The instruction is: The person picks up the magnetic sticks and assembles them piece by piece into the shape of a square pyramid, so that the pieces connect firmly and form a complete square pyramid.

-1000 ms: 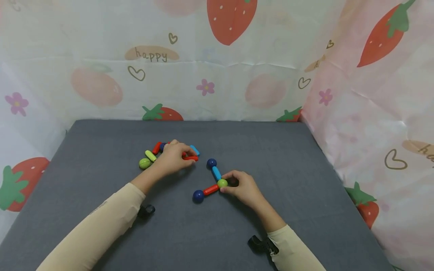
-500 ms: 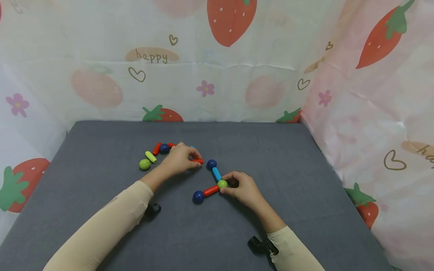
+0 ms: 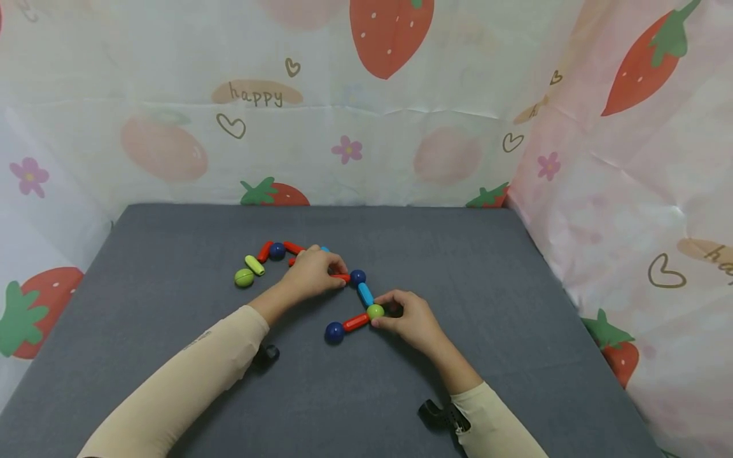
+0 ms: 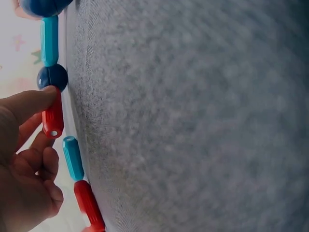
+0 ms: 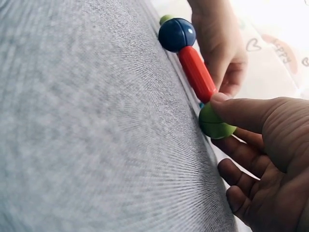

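My left hand (image 3: 314,273) pinches a red magnetic rod (image 4: 53,116) between thumb and fingers. One end of that rod meets a dark blue ball (image 3: 357,277). From this ball a light blue rod (image 3: 365,294) runs to a green ball (image 5: 216,123), which my right hand (image 3: 415,321) holds between thumb and fingertips. A second red rod (image 3: 356,322) links the green ball to another dark blue ball (image 3: 335,333) on the near side. The left fingers partly cover the pinched rod in the head view.
Loose pieces lie at the back left: a green ball (image 3: 244,278), a yellow-green rod (image 3: 254,265), a blue ball (image 3: 277,251) and several red rods (image 3: 265,251), some behind the left hand. A grey cloth (image 3: 458,254) covers the table, with a patterned curtain (image 3: 378,140) behind.
My left hand has moved right and slightly nearer with the red rod, bringing its end to the far dark blue ball. The right hand has stayed on the green ball.
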Available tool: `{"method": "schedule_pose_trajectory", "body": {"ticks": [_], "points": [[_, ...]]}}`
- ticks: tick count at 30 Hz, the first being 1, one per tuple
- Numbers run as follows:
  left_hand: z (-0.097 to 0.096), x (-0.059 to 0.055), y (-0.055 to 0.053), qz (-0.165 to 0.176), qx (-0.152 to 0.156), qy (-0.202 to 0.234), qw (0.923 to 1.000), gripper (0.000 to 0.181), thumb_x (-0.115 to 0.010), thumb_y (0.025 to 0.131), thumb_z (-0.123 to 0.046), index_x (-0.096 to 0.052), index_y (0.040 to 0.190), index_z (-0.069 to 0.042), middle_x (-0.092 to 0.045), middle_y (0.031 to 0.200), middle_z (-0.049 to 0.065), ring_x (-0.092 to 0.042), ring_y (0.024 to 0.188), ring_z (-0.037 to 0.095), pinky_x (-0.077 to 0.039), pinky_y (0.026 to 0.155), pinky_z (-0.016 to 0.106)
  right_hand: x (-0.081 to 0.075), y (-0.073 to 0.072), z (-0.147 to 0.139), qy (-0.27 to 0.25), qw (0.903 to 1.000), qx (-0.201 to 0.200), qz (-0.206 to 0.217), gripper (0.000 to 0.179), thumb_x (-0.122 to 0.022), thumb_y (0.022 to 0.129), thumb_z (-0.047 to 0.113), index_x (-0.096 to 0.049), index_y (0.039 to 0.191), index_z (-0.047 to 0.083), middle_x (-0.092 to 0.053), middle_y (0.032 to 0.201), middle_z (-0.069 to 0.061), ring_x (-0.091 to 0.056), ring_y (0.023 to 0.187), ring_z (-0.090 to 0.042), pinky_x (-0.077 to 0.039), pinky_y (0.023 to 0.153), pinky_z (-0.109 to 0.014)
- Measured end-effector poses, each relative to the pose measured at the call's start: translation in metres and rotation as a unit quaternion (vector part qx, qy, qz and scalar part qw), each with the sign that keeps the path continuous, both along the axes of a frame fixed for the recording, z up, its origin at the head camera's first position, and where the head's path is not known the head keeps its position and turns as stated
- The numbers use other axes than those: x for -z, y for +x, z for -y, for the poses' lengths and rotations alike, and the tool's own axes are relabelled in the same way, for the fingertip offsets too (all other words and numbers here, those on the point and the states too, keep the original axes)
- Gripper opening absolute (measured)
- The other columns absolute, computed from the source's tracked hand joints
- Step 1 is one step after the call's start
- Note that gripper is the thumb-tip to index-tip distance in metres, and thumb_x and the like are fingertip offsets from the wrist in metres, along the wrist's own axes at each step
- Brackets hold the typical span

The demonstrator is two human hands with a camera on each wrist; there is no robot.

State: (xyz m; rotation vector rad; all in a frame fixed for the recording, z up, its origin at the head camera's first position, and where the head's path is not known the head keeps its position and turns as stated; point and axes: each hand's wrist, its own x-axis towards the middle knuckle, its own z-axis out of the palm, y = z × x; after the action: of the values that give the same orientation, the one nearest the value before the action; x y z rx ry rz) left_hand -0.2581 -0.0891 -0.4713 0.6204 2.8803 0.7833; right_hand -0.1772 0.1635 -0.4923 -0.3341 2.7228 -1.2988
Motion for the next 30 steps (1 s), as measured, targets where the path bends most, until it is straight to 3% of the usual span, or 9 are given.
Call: {"method": "schedule_pose_trajectory", "body": {"ticks": [13, 24, 30], "points": [[0.0, 0.0024, 0.0016, 0.014, -0.009, 0.011, 0.9998, 0.018, -0.081, 0.089, -0.029, -0.077, 0.105, -0.023, -0.072, 0.099, -0.005, -0.051, 0.098, 0.021, -0.039, 0.088, 0.04, -0.0014, 0.001, 0.0003, 0.012, 0.9999, 0.002, -0.002, 0.032, -0.089, 0.081, 0.03, -0.077, 0.11, 0.023, -0.067, 0.101, 0.003, -0.057, 0.091, -0.015, -0.047, 0.081, -0.036], [0.0055, -0.0006, 0.007, 0.024, -0.009, -0.047, 0.9986, 0.022, -0.083, 0.087, -0.029, -0.076, 0.107, -0.021, -0.07, 0.092, -0.005, -0.05, 0.094, 0.022, -0.038, 0.084, 0.041, -0.0001, 0.0022, 0.0017, 0.01, 0.9999, 0.009, -0.008, 0.032, -0.09, 0.08, 0.031, -0.077, 0.108, 0.023, -0.067, 0.1, 0.003, -0.056, 0.09, -0.015, -0.047, 0.08, -0.036], [0.0069, 0.0008, 0.0077, 0.021, -0.016, -0.04, 0.9989, 0.02, -0.082, 0.088, -0.029, -0.076, 0.105, -0.02, -0.07, 0.09, -0.006, -0.05, 0.093, 0.022, -0.038, 0.085, 0.041, -0.0009, 0.0026, 0.0024, 0.015, 0.9998, 0.009, -0.011, 0.033, -0.09, 0.08, 0.031, -0.077, 0.109, 0.023, -0.067, 0.098, 0.004, -0.056, 0.09, -0.015, -0.047, 0.08, -0.036]]}}
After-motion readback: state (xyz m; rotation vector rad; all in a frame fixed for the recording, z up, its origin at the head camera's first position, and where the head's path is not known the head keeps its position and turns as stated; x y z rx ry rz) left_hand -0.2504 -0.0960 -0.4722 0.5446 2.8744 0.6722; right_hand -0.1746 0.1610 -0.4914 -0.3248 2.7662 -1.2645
